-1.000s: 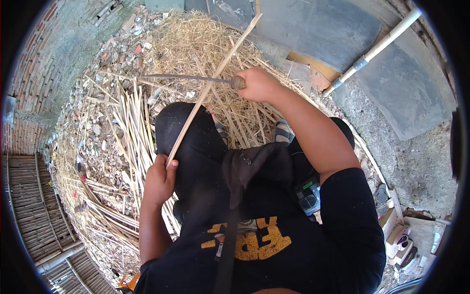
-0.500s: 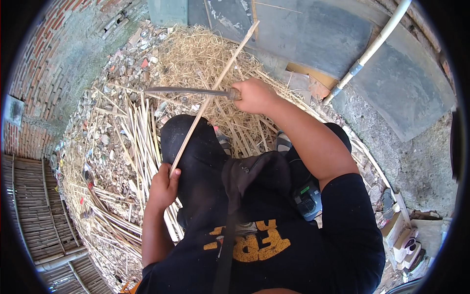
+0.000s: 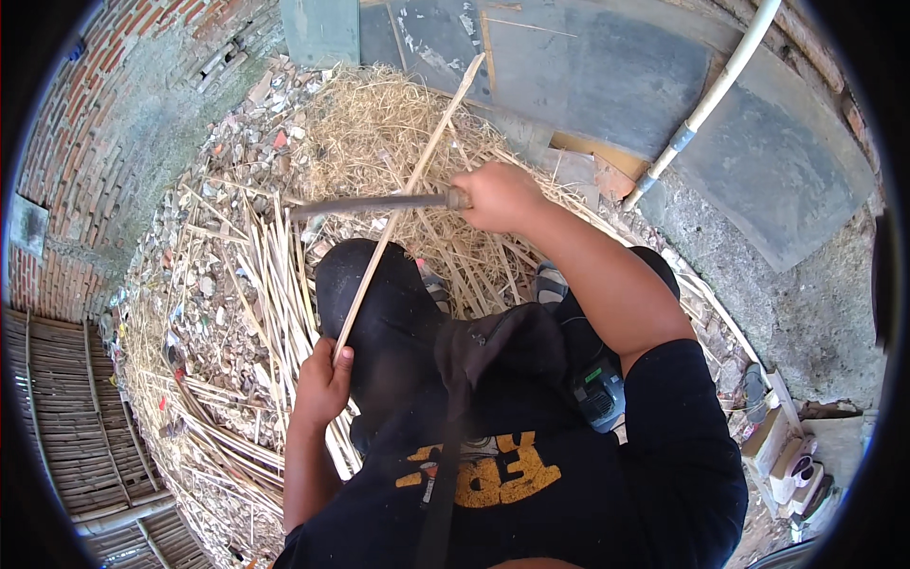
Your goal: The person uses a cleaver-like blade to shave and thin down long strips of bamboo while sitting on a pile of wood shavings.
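My left hand point(image 3: 323, 384) is closed around the lower end of a long pale bamboo strip point(image 3: 381, 248), beside my left knee. The strip slants up and away to the right, over the straw. My right hand point(image 3: 500, 196) grips the short handle of a machete point(image 3: 370, 205), whose dark blade points left and lies across the strip about midway. Blade and strip overlap here; whether the edge bites into the strip I cannot tell.
Many split bamboo strips point(image 3: 275, 284) lie on the rubble left of my knee. A heap of fine shavings point(image 3: 374, 123) spreads in front of my feet. A pale pole point(image 3: 711, 104) leans by the grey panels at the right. A brick wall point(image 3: 95, 142) stands at the left.
The machete and my right hand have come slightly lower in view, and the blade has tilted a little. The strip's far tip has shifted slightly left and down. Both hands keep their grip.
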Demonstrator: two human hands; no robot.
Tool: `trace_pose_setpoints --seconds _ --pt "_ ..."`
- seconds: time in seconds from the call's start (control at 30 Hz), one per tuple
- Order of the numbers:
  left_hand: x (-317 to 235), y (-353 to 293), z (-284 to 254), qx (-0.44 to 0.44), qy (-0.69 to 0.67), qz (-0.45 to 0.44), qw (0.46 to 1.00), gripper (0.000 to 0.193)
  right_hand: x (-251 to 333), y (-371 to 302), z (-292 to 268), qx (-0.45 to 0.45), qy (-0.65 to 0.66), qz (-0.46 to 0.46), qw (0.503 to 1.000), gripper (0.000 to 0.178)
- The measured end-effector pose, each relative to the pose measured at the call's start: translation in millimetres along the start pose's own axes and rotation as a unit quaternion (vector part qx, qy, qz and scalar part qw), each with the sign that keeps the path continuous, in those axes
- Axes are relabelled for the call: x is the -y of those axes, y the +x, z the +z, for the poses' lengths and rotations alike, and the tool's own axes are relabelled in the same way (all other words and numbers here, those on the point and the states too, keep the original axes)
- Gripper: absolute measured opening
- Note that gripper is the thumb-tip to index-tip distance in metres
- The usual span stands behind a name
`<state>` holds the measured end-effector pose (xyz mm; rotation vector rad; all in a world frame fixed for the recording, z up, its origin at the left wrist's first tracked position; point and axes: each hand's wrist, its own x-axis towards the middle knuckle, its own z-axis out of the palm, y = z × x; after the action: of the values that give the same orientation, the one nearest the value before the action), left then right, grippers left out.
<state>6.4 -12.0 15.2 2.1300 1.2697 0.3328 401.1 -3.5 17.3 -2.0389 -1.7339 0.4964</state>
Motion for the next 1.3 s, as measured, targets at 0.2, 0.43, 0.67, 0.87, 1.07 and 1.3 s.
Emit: trace_pose_setpoints --seconds 0.2,0.43,0.67,0.87,1.07,1.3 --pt "11 -3 -6 0.072 0.029 -0.035 0.996 0.053 -27 4 1 0.025 0.048 0.021 0.998 0.026" --pt "24 -13 -13 0.048 0.073 -0.023 0.996 0.053 22 -9 -17 0.056 -0.148 -0.056 0.986 0.03" --pt "25 -4 0 0.024 0.073 0.011 0.997 0.054 -6 -4 -2 0.041 -0.013 0.017 0.999 0.025" --pt "17 -7 -2 0.04 0.069 -0.012 0.997 0.049 -2 -4 7 0.056 -0.074 -0.045 0.995 0.032" --pt "19 -4 0 0.018 0.079 -0.001 0.997 0.047 -1 -3 8 0.021 -0.058 -0.043 0.997 0.028" --pt "13 -6 7 0.028 0.062 -0.023 0.997 0.047 -1 -6 13 0.029 -0.047 -0.055 0.997 0.03"
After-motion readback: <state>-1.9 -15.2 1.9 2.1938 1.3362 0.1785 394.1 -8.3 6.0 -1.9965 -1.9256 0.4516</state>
